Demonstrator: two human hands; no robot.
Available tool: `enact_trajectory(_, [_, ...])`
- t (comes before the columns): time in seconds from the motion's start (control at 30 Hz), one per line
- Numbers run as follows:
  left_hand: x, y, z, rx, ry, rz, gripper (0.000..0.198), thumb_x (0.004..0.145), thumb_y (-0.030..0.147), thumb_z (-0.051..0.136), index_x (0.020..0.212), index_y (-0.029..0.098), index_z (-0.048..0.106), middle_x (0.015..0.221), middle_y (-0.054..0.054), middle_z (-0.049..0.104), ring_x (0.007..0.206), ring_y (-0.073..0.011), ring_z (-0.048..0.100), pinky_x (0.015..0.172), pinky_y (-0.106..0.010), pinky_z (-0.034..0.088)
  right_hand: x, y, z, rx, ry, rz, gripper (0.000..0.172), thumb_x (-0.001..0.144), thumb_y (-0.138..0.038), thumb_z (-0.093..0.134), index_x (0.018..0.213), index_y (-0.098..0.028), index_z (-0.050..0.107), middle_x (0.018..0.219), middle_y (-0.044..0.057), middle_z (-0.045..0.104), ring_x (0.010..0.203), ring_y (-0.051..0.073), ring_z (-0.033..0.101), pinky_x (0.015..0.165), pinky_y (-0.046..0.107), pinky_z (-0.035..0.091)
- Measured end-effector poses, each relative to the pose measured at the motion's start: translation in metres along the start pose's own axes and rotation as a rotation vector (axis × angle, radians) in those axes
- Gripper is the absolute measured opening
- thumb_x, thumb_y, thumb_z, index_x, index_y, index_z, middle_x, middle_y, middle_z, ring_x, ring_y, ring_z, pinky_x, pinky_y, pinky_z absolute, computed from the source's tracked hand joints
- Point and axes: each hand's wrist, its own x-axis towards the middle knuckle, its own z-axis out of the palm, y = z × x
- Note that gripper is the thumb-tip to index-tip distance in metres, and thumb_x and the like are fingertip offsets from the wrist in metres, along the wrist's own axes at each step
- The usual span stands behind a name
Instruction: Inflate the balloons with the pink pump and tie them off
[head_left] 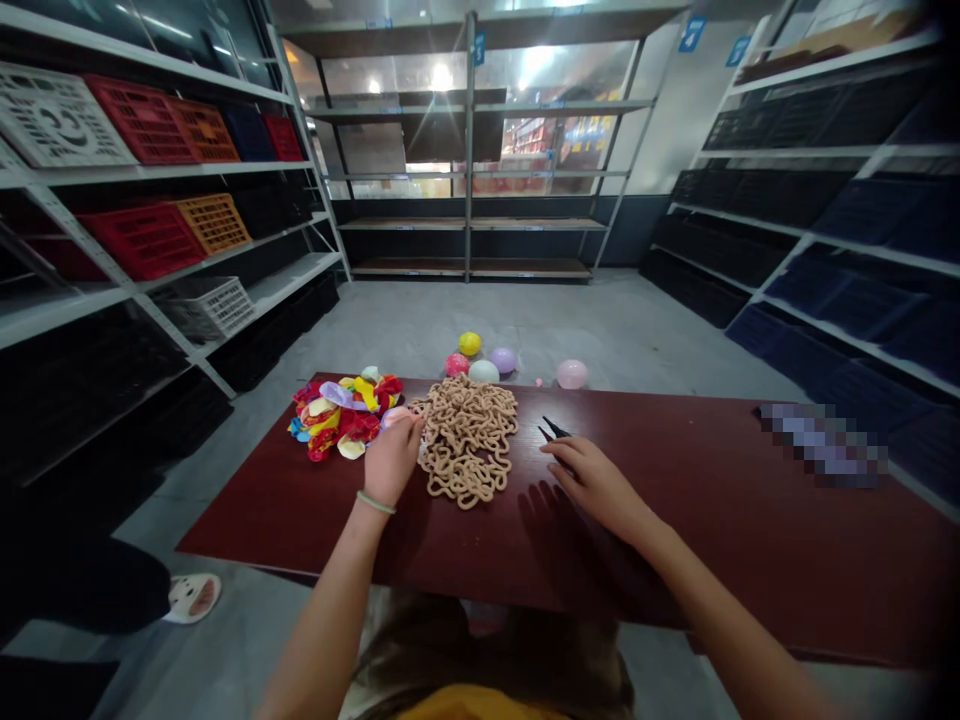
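so the left hand (392, 462) has its fingertips closed on a pinkish balloon (393, 416), right between the colorful balloon pile (352, 422) and a heap of tan cord (466, 425) on the dark red table (675, 470)

right hand (604, 490) is over at a black pointy tool (556, 429) (can't tell if it's actually gripped), some blown-up balloons (505, 360) sit past the far edge

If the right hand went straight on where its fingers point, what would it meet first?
Beyond the nearby black tool, the right hand would probably meet the tan coil pile; the hand's height is unclear, so it might pass above.
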Motion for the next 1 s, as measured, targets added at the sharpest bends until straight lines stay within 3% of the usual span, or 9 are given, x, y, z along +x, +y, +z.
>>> enact_trajectory(0.1, [-0.002,-0.026,-0.021,0.379,-0.18,0.0,0.029,0.096,0.035,0.05,0.088,0.015,0.069,0.089,-0.019,0.072,0.087,-0.0302,0.068,0.075,-0.035,0.043,0.016,-0.005,0.024,0.11,-0.06,-0.036,0.027,0.09,-0.028,0.056,0.113,-0.025,0.07,0.113,0.012,0.067,0.11,0.029,0.059,0.1,0.052,0.045])
enact_trajectory(0.2, [-0.012,-0.034,-0.031,0.428,-0.239,0.028,0.022,0.093,0.031,0.055,0.092,0.015,0.07,0.1,-0.019,0.072,0.096,-0.0315,0.067,0.08,-0.036,0.043,0.022,-0.01,0.045,0.178,-0.102,-0.062,0.027,0.088,-0.026,0.058,0.111,-0.026,0.071,0.112,0.009,0.069,0.109,0.028,0.06,0.1,0.051,0.045])
enact_trajectory(0.33, [-0.02,-0.008,-0.034,-0.046,-0.228,0.076,0.028,0.095,0.039,0.053,0.091,0.019,0.072,0.098,-0.014,0.073,0.095,-0.0269,0.066,0.083,-0.034,0.045,0.025,-0.016,0.051,0.294,-0.101,-0.029,0.018,0.088,-0.032,0.06,0.1,-0.027,0.073,0.104,0.007,0.072,0.1,0.029,0.064,0.093,0.049,0.049])
enact_trajectory(0.43, [-0.012,0.042,-0.047,-0.626,-0.431,0.162,0.046,0.092,0.058,0.052,0.084,0.017,0.073,0.087,-0.011,0.073,0.081,-0.0224,0.066,0.074,-0.031,0.049,0.039,-0.026,0.018,0.406,-0.038,0.013,0.028,0.094,-0.046,0.053,0.086,-0.025,0.07,0.086,0.006,0.072,0.084,0.026,0.066,0.08,0.044,0.052])
enact_trajectory(0.53, [0.009,0.106,-0.074,-0.917,-0.38,0.326,0.048,0.09,0.06,0.056,0.075,0.017,0.07,0.075,-0.007,0.068,0.072,-0.0168,0.063,0.073,-0.029,0.049,0.066,-0.052,-0.048,0.537,0.061,0.009,0.051,0.099,-0.06,0.031,0.077,-0.024,0.059,0.078,0.005,0.066,0.076,0.022,0.064,0.074,0.04,0.052])
enact_trajectory(0.6, [0.031,0.149,-0.091,-1.154,-0.388,0.384,0.057,0.089,0.068,0.051,0.061,0.018,0.058,0.057,-0.001,0.055,0.054,-0.0122,0.052,0.059,-0.027,0.045,0.088,-0.078,-0.097,0.627,0.118,-0.022,0.062,0.098,-0.068,0.016,0.067,-0.025,0.048,0.067,0.002,0.055,0.065,0.018,0.058,0.068,0.036,0.05])
enact_trajectory(0.7, [0.076,0.196,-0.096,-1.365,-0.491,0.331,0.073,0.087,0.081,0.028,0.047,0.02,0.031,0.044,0.004,0.027,0.038,-0.0069,0.027,0.041,-0.022,0.028,0.129,-0.108,-0.147,0.932,0.034,-0.033,0.072,0.086,-0.085,0.013,0.053,-0.025,0.035,0.051,-0.002,0.036,0.047,0.014,0.039,0.051,0.031,0.038])
enact_trajectory(0.83, [0.133,0.201,-0.067,-1.267,-0.83,0.125,0.079,0.07,0.095,0.012,0.045,0.021,0.03,0.042,0.006,0.02,0.035,-0.0048,0.014,0.035,-0.021,0.009,0.177,-0.098,-0.149,1.071,-0.202,0.157,0.076,0.075,-0.095,0.01,0.049,-0.026,0.027,0.041,-0.007,0.02,0.039,0.009,0.013,0.04,0.026,0.016])
enact_trajectory(1.0, [0.156,0.164,-0.048,-1.385,-0.798,0.101,0.081,0.059,0.1,0.016,0.047,0.021,0.027,0.044,0.008,0.017,0.037,-0.0042,0.012,0.035,-0.02,0.007,0.185,-0.057,-0.123,1.085,-0.222,0.186,0.077,0.07,-0.098,0.008,0.049,-0.026,0.024,0.041,-0.008,0.018,0.039,0.008,0.01,0.039,0.025,0.01])
